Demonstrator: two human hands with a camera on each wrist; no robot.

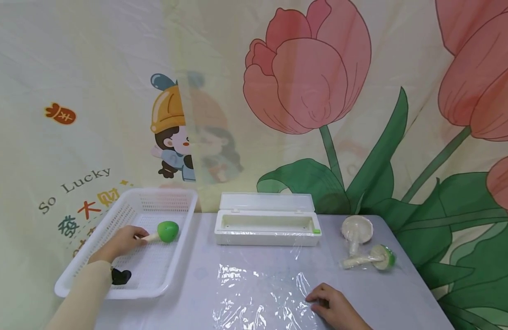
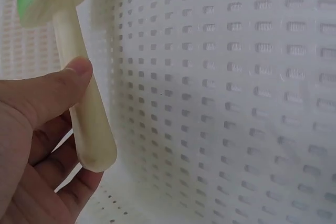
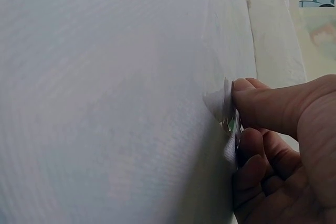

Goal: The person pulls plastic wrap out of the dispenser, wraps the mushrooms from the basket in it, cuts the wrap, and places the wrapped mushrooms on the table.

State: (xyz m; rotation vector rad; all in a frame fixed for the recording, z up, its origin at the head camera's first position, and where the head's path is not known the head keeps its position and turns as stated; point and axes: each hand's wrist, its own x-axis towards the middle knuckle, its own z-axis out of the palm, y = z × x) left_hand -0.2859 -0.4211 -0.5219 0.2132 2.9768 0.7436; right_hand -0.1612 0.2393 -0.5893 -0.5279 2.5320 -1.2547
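Observation:
In the head view my left hand (image 1: 126, 240) reaches into a white perforated basket (image 1: 192, 220) and grips a toy mushroom (image 1: 168, 232) by its pale stem. The left wrist view shows the thumb laid over that stem (image 2: 86, 103), fingers behind it, the green cap at the far end. A sheet of clear cling film (image 1: 258, 293) lies over the table, running from a long white film dispenser box (image 1: 268, 239) with its lid raised. At the film's right edge my right hand (image 1: 334, 305) pinches it between thumb and fingers, as the right wrist view shows.
Two mushrooms wrapped in clear film, one pale (image 1: 357, 229) and one green-capped (image 1: 383, 257), lie at the table's right. A black object (image 1: 121, 276) shows beside the left sleeve. Behind the table hangs a printed cloth (image 1: 221, 68) with tulips.

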